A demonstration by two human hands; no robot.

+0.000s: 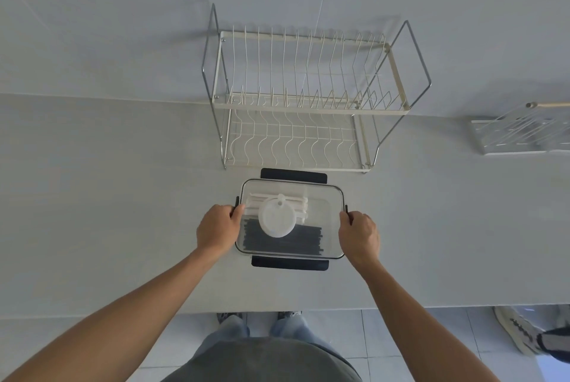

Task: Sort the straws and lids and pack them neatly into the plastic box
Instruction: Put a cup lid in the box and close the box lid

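I've got the plastic box [327, 212] sitting on the worktop [123, 196], just in front of the dish rack [308, 97], long axis running left to right. My left hand [217, 229] is curled round the box's left short end, fingers wrapped on the black side clip there. My right hand [359, 235] mirrors it at the right short end, fingers closed over that clip. So the box lies squarely between both hands, each equally near.

Inside: white straws [296, 204] along the far side, black straws [283, 238] along the near side, both parallel to the long axis, with a round white lid [275, 221] lying on top of them, left of centre. The clear cover looks seated; the black flaps on the far and near long sides stick outward, so I judge latching comes next, starting with these two end clips.
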